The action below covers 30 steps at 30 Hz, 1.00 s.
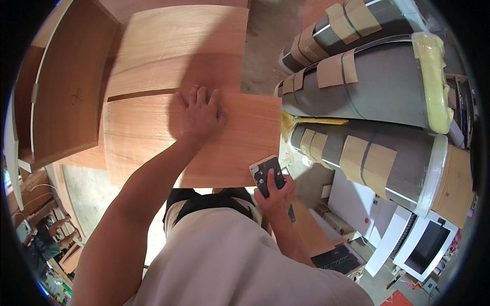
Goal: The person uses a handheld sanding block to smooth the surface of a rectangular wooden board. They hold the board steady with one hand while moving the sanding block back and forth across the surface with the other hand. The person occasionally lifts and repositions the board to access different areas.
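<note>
A reddish plywood panel point(145, 141) lies flat in front of me, its near edge close to my waist. My left hand point(201, 113) rests palm down near its far edge, fingers spread, holding nothing. At the panel's near right corner, my right hand point(273, 191) grips a dark, worn sanding block point(267, 174) with pale patches on its face. The block overlaps the panel's right edge; whether it touches the wood I cannot tell. Beyond the panel lies another plywood sheet point(153, 57), with a dark narrow gap between the two on the left.
An open-fronted plywood cabinet box point(72, 84) stands at the left. Large strapped rolls of dark sheet point(383, 88) with cardboard pads lie on the right, a broom point(321, 120) between them. A white-framed appliance point(427, 244) stands lower right. Another person point(49, 241) is at lower left.
</note>
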Motion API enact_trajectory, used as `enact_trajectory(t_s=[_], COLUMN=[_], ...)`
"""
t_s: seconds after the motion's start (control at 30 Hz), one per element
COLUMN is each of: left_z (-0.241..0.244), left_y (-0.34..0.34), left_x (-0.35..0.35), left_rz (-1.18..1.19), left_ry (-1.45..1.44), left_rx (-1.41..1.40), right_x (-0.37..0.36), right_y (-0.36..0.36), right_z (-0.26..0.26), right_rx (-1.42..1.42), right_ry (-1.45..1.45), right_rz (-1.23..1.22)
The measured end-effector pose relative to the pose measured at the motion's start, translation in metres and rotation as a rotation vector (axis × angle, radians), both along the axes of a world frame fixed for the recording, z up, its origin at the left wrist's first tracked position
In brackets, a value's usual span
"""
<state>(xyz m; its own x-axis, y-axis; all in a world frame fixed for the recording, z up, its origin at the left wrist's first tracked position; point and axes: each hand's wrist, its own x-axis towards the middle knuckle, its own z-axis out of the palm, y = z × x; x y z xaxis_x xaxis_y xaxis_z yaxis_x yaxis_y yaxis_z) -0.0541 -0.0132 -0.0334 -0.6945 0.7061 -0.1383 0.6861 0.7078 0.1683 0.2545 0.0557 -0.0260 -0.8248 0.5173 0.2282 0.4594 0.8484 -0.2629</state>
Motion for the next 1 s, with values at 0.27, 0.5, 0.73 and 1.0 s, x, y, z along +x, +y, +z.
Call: enact_trajectory(t_s=[0.27, 0.5, 0.73, 1.0], left_z=[0.005, 0.000, 0.017, 0.002], left_y=[0.004, 0.001, 0.007, 0.002], left_x=[0.004, 0.003, 0.005, 0.000], left_rz=[-0.065, -0.018, -0.057, -0.006], left_ry=[0.018, 0.002, -0.026, 0.008], left_rx=[0.053, -0.013, 0.007, 0.008], right_x=[-0.172, 0.000, -0.176, -0.015], right_y=[0.130, -0.014, 0.139, 0.007], right_z=[0.005, 0.019, -0.001, -0.006], right_rx=[0.148, -0.027, 0.144, 0.084], right_ry=[0.084, -0.007, 0.082, 0.032], right_rz=[-0.079, -0.019, -0.121, -0.076])
